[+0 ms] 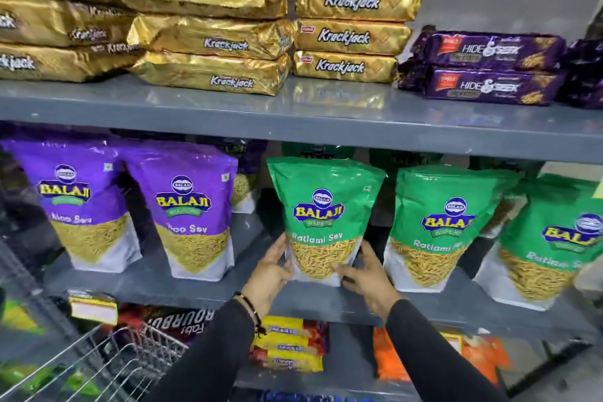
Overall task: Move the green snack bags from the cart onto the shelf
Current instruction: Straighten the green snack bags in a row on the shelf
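A green Ratlami Sev bag [323, 215] stands upright on the grey middle shelf [182, 287]. My left hand [270, 274] grips its lower left edge and my right hand [367, 274] grips its lower right corner. Two more green bags [440, 225] [551, 245] stand to its right on the same shelf, with other green bags half hidden behind them. The wire cart [107, 359] is at the lower left, with blurred green packs [29, 378] inside.
Purple Aloo Sev bags [186, 215] stand left of the green ones. The upper shelf [293, 111] holds gold Krackjack packs [352, 36] and purple Hide & Seek packs [486, 68]. Yellow and orange packets [287, 346] lie on the shelf below.
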Motion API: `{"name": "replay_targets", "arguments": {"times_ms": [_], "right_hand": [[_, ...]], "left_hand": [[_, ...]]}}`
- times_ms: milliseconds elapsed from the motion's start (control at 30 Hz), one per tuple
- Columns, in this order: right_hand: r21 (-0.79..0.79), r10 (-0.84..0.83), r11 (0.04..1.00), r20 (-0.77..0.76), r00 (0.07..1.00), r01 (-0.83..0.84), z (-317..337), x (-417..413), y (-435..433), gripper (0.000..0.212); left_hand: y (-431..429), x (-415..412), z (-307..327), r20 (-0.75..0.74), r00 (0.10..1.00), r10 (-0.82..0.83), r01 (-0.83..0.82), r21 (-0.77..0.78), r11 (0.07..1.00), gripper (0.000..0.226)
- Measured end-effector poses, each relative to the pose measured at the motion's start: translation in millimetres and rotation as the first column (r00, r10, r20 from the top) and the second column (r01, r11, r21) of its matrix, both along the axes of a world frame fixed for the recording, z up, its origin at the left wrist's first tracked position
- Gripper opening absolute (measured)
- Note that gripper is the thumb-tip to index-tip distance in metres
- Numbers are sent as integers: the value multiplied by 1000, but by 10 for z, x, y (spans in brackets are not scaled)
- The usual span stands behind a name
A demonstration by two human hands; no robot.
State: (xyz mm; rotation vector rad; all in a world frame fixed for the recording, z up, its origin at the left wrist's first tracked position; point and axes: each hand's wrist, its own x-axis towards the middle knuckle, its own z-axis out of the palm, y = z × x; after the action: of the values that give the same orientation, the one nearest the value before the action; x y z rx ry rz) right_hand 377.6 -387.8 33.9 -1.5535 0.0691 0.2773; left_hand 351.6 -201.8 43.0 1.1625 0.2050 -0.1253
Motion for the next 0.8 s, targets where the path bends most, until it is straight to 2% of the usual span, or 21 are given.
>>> {"name": "replay_targets", "arguments": {"times_ms": [267,467,800], "right_hand": [[-6,26,1000,1,1000,-26,6,-92,218,45],[-29,34,999,-1,999,-34,-36,-114,161,56],[-23,16,1000,3,1000,-16,-81,-124,147,56]], "left_hand": [[218,-174,33,7,1000,-16,16,29,999,82],[180,-310,37,2,1000,-26,26,22,999,81],[172,-316,16,12,1000,-8,8,46,999,81]]}}
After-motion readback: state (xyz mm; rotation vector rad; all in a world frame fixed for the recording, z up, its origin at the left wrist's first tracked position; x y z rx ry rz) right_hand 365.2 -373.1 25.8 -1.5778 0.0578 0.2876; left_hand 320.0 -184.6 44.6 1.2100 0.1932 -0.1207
